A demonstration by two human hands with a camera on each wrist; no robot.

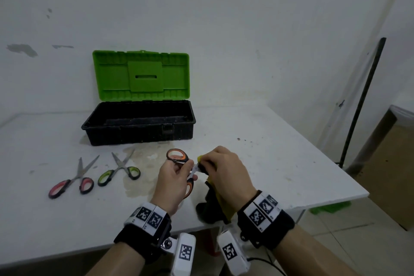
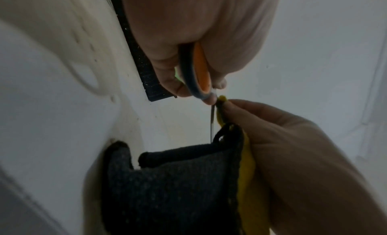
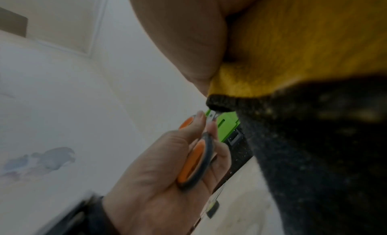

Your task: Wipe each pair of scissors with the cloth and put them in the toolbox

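Note:
My left hand (image 1: 177, 177) grips the orange-handled scissors (image 1: 177, 156) by their handles above the table's front middle; the handles also show as orange-handled scissors (image 2: 198, 73) and orange-handled scissors (image 3: 194, 164) in the wrist views. My right hand (image 1: 224, 168) pinches the yellow and dark grey cloth (image 1: 215, 204) round the blades, which are mostly hidden. The cloth (image 2: 178, 185) hangs down to the table; it fills the right of the right wrist view as cloth (image 3: 303, 106). The pink-handled scissors (image 1: 71, 182) and green-handled scissors (image 1: 121, 169) lie on the table to the left. The toolbox (image 1: 139, 127) stands open behind.
The white table (image 1: 280, 163) ends at a right edge near my right wrist, with a floor, a cardboard box (image 1: 389, 163) and a leaning dark pole (image 1: 363, 101) beyond. The toolbox's green lid (image 1: 141, 74) leans against the wall.

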